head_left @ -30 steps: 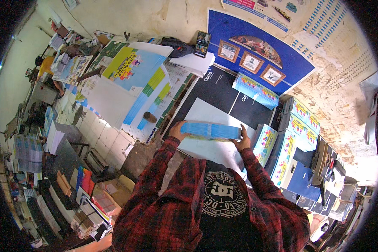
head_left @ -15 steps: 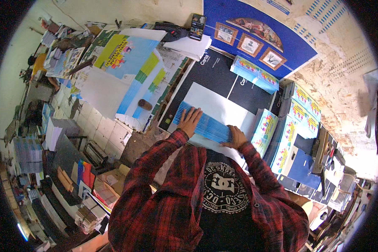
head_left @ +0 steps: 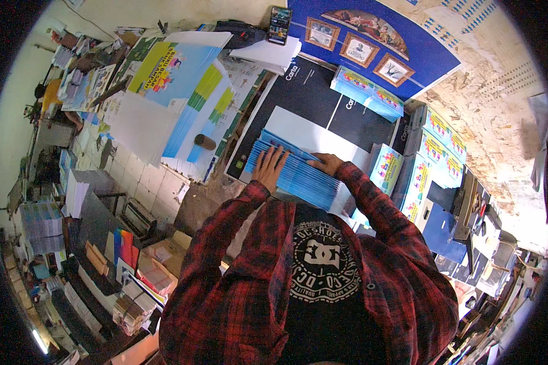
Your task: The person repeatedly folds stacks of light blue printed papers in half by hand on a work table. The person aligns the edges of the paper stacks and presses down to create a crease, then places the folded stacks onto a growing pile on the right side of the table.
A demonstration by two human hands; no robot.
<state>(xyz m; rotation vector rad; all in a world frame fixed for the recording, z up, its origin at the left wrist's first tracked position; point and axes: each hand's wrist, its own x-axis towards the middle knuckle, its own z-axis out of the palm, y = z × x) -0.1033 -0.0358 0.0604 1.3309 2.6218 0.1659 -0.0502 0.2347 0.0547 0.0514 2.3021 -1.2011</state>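
Observation:
A row of blue folded sheets (head_left: 307, 184) lies fanned and overlapping on a pale board (head_left: 307, 129) in front of me. My left hand (head_left: 270, 169) rests flat on the left part of the row, fingers stretched out and apart. At the row's far edge, one strip looks raised from the others. My right hand (head_left: 330, 164) has its fingers bent round the right end of this strip, thumb toward me; the fingertips are partly hidden.
Stacks of colourful booklets stand at the back (head_left: 367, 94) and right (head_left: 385, 170). Left, large printed sheets (head_left: 182, 79) hold a brown cylindrical object (head_left: 205, 142). A phone (head_left: 279, 25) leans against the blue wall panel (head_left: 371, 30).
My right hand has moved left and away from me, from the row's right end to its far edge. A strip now stands out there. The left hand stays on the sheets.

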